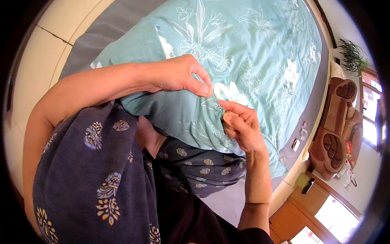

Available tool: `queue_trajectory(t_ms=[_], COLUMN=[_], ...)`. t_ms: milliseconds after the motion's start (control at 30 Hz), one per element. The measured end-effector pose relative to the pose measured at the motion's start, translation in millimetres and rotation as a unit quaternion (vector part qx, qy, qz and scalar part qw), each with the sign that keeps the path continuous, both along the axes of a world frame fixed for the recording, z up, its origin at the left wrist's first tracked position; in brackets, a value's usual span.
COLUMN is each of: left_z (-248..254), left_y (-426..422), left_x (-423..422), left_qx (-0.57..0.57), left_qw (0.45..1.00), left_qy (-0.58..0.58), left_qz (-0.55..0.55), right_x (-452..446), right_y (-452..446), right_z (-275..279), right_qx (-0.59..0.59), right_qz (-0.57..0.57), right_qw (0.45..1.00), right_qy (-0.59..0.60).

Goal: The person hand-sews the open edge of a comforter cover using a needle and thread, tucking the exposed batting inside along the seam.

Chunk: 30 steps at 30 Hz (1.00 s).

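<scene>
A teal fabric cover point(248, 44) with white flower prints lies spread out, and its near edge rests over the person's legs. My left hand point(189, 76) pinches the fabric at its edge, thumb against fingertips. Just to the right and slightly lower, my right hand point(242, 124) grips the same edge between thumb and index finger. A short stretch of edge runs between the two hands, which do not touch. Patterned dark trousers point(118, 162) cover the bent legs beneath the cloth.
The cover lies on a grey sheet point(95, 36) over pale floor tiles point(34, 53). Small items, one a white and red box point(296, 144), lie near the right edge. Further right are a brown sofa point(335, 126), a plant point(352, 55) and a wooden cabinet point(290, 219).
</scene>
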<state>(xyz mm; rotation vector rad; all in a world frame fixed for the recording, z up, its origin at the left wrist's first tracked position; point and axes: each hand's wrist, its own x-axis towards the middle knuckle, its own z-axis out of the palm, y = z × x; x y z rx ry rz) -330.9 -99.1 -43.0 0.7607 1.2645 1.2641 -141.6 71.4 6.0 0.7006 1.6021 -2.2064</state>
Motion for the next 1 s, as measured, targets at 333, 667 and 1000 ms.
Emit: queue_trajectory(t_ms=[333, 667, 1000], left_z=[7.8, 1.9, -3.4], left_y=[-1.6, 1.9, 2.5], left_x=[-0.3, -0.9, 0.1], left_qx=[0.012, -0.005, -0.026], left_qw=[0.999, 1.0, 0.998], left_qy=[0.052, -0.003, -0.046], left_qz=[-0.008, 0.002, -0.032], right_x=[-7.4, -0.9, 5.1], right_y=[-27.2, -18.1, -24.1], right_z=[18.1, -1.3, -4.6], right_qx=[0.178, 0.107, 0.066], right_qz=[-0.006, -0.066, -0.073], right_qw=[0.984, 0.992, 0.995], right_qy=[-0.028, -0.006, -0.008])
